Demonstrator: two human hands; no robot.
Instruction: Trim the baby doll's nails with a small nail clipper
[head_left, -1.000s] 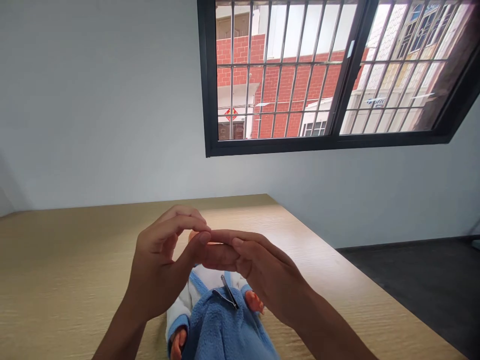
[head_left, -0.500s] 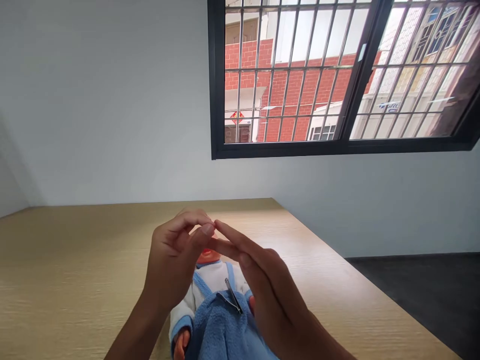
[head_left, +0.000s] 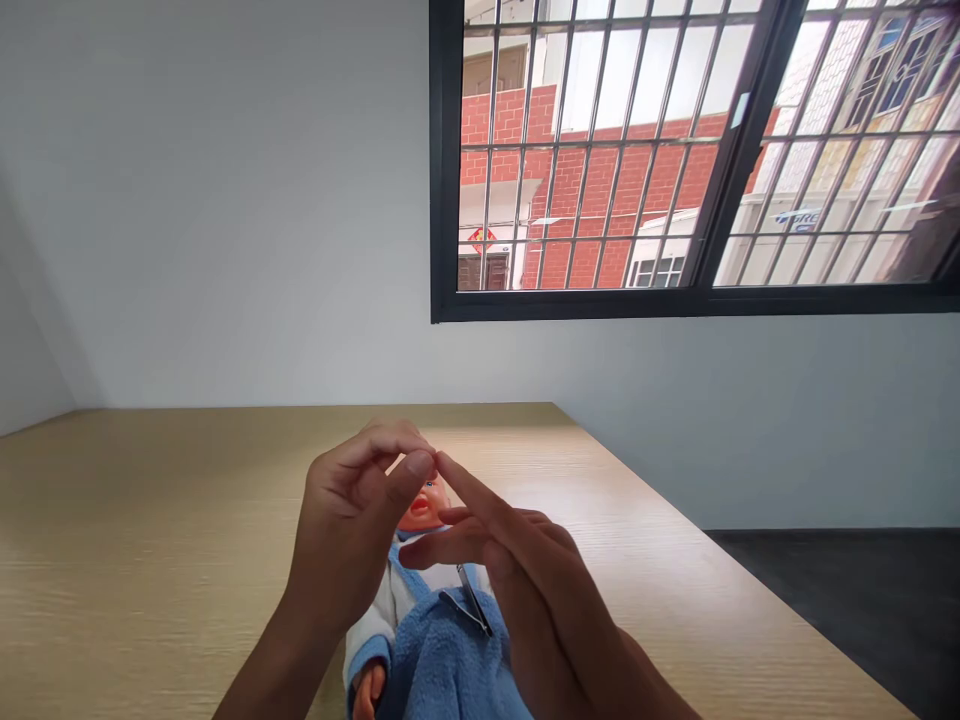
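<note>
Doll (head_left: pixel 420 510) lies face up on the worktop (head_left: pixel 150 520), head pointing away from the person, its face now showing between the hands (a moment ago they covered more of it). Left hand (head_left: pixel 345 520) hovers just above the doll's head, fingers curled over, thumb raised. Right hand (head_left: pixel 540 590) sits over the doll's chest on the other side, index and middle fingers stretched out and spread apart, so that grip is open. Right index fingertip (head_left: pixel 442 460) comes very close to the left thumb tip (head_left: pixel 421 465). Whether they touch, or pinch something tiny, is hard to tell at this angle, so the left grip can't be called. Neither hand visibly holds the doll. Doll wears a white top and blue fleece overalls (head_left: pixel 450 660). Small metal nail clipper (head_left: pixel 471 600), probably, lies on the bib, just below the right fingers. Behind the worktop are a plain wall (head_left: pixel 225 220), a barred window (head_left: pixel 600 160) with a red brick building (head_left: pixel 585 170) outside, and a dark floor (head_left: pixel 825 610).
</note>
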